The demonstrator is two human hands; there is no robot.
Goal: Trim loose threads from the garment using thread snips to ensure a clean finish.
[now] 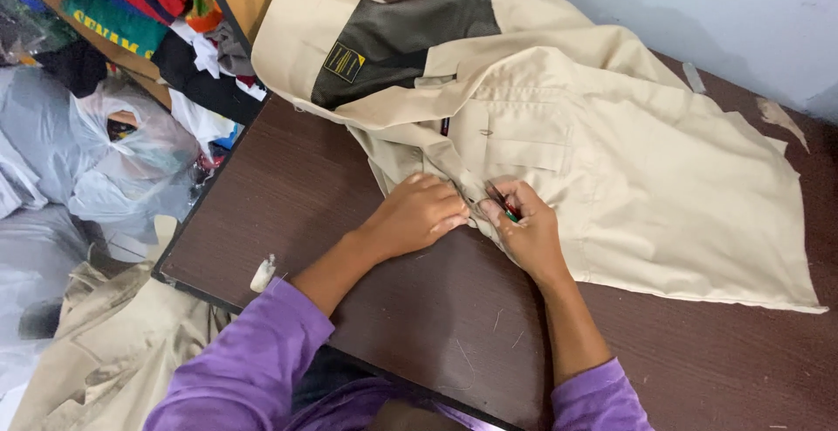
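Pressing down at the centre of the frame, your left hand [419, 215] lies curled, knuckles up, on the front edge of the beige shirt [611, 169], apparently pinning the cloth flat. Just right of it, your right hand [526, 230] is closed around a small red-and-green tool [506, 208], its tip at the same edge; what kind of tool, you cannot tell. The shirt spreads over the dark brown table [349, 178], collar toward the upper left. Beyond the table's left edge, clothes [131, 3] and plastic bags [122, 151] pile up.
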